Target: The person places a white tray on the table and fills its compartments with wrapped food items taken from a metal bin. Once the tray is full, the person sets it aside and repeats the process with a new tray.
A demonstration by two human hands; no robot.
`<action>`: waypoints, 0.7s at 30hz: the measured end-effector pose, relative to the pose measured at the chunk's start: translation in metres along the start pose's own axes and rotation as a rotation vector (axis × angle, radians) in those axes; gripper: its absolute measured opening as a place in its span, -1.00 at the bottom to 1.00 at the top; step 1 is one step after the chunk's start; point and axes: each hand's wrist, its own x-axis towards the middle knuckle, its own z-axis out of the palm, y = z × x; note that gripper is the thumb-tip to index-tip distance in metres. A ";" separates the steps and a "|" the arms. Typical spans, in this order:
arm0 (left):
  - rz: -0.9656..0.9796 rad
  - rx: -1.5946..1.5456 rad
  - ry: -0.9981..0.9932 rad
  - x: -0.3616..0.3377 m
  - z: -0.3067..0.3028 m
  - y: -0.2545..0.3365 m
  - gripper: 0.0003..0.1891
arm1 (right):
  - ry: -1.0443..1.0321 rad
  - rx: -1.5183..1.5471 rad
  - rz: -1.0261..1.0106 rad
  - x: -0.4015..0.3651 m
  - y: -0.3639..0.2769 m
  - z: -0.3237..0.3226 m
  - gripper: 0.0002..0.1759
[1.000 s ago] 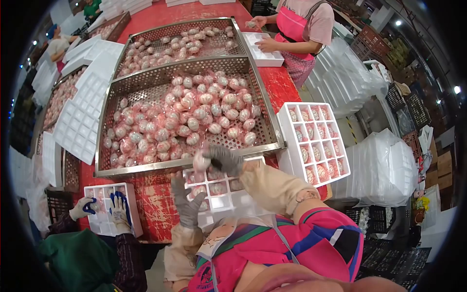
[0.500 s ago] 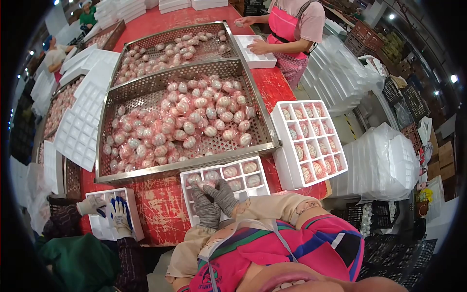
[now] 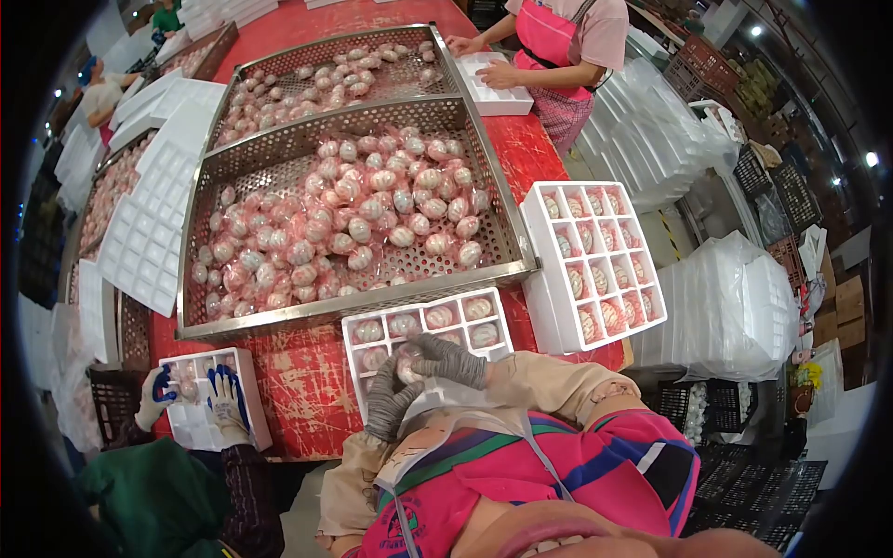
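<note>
Both my hands wear grey gloves over a white compartment tray (image 3: pixel 507 342) at the table's front edge. Between them is a wrapped ball (image 3: pixel 407 364); my right hand (image 3: pixel 449 361) has its fingers closed on its right side. On the ball's left, my left hand (image 3: pixel 389 400) is curled with fingers against it. Wrapped balls sit in the tray's back compartments and in one at the left. Part of the tray's front is hidden by my hands and clear apron. Behind it stands a perforated metal bin (image 3: pixel 372 302) holding several wrapped balls (image 3: pixel 326 214).
A filled stack of white trays (image 3: pixel 549 307) stands at right on the red table (image 3: pixel 307 391). At left, a co-worker's gloved hands (image 3: pixel 226 405) are at another tray (image 3: pixel 260 409). A person in a pink apron (image 3: pixel 544 42) handles a tray across the table.
My hands have moved apart slightly, with the ball now visible between them. Another ball shows in the tray's left compartment. The co-worker's left glove has shifted, and the far person's hands are both at their tray.
</note>
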 end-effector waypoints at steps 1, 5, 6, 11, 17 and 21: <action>-0.060 -0.066 -0.070 -0.002 0.001 0.002 -0.31 | 0.004 0.001 0.004 -0.001 0.002 -0.004 -0.33; -0.035 0.217 -0.095 0.002 -0.005 -0.024 -0.31 | -0.133 -0.301 0.129 -0.001 -0.002 -0.008 -0.38; -0.040 0.214 -0.093 0.000 -0.005 -0.027 -0.31 | -0.094 -0.329 0.151 0.002 0.004 -0.007 -0.39; 0.061 0.976 0.180 -0.008 0.008 -0.030 -0.26 | 0.112 -0.562 0.111 0.015 0.026 0.003 -0.39; 0.225 0.945 0.425 -0.005 0.029 -0.007 -0.38 | 0.245 -0.566 -0.049 0.016 0.010 0.030 -0.64; -0.124 0.016 0.281 0.001 -0.019 -0.034 -0.55 | 0.122 -0.170 0.087 0.007 0.007 0.019 -0.72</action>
